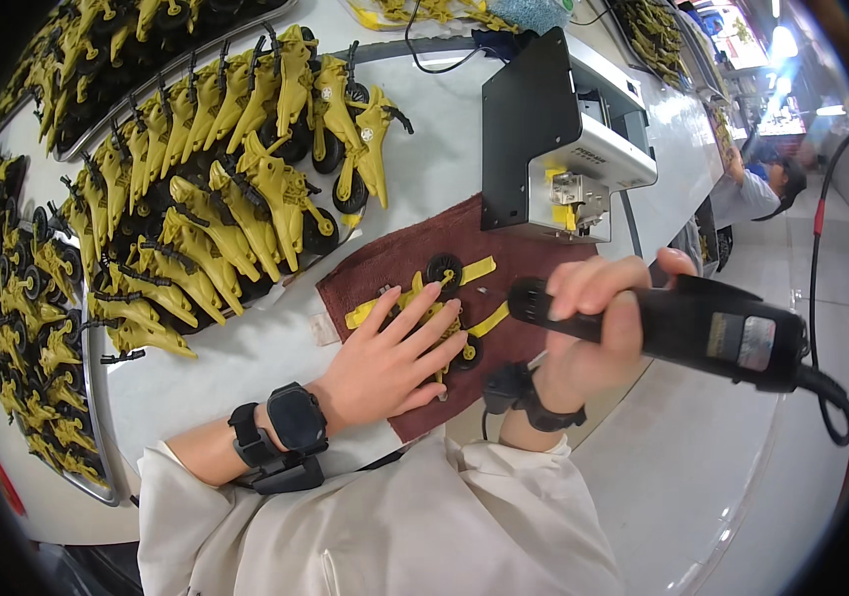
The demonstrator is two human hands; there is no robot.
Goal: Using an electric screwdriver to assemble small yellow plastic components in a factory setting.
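My left hand (382,360) lies with fingers spread over yellow toy motorcycle parts (410,297). Black wheels (444,270) stick out past the fingertips. Beneath them is a dark red cloth (529,248), and part of the toy is hidden by my hand. Flat yellow strips (490,323) lie beside the wheels. My right hand (598,306) is wrapped around a black corded electric screwdriver (712,333), held above the cloth's right side, its slotted end toward my left hand. The tip of the tool cannot be made out.
A black and white screw feeder (588,144) stands beyond the cloth. Trays at left hold rows of yellow toy motorcycles (216,214) with black handlebars. The screwdriver's cord (827,199) runs up along the right. Another person (757,189) sits at the far right.
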